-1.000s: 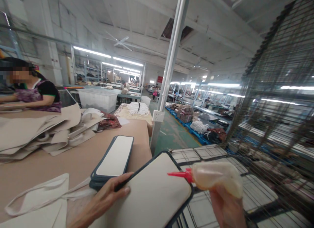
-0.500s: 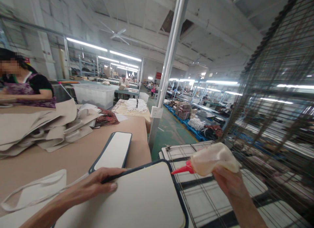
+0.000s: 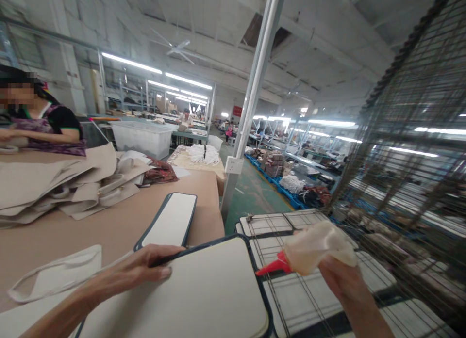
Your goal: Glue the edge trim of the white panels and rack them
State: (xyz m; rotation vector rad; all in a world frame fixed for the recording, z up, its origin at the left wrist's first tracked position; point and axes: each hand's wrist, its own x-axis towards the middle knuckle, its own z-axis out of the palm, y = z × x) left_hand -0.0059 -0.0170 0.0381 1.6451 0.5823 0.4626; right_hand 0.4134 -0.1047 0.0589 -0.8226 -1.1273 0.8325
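A large cream panel with a dark blue border and rounded corners [image 3: 204, 289] is tilted up before me. My left hand [image 3: 145, 267] pinches its upper left edge, thumb on the pale face. In my right hand [image 3: 340, 275] is a translucent squeeze bottle [image 3: 316, 246] with a red nozzle, held on its side. The nozzle tip meets or nearly meets the dark border on the panel's right edge; contact I cannot tell. Behind the left hand, a smaller cream panel with a dark border [image 3: 171, 219] lies on the brown table [image 3: 204, 183].
Wire rack shelves [image 3: 287, 289] bearing several similar panels stand at the right. Beige cut pieces [image 3: 73, 183] are heaped on the table's left, near a seated co-worker [image 3: 47, 120]. A metal post [image 3: 251, 86] with a socket box rises beyond the table corner. A strapped beige piece [image 3: 65, 270] lies at left.
The bottle's nozzle has moved down along the panel's right edge, toward me. My left hand keeps its hold on the panel. The view has shifted slightly.
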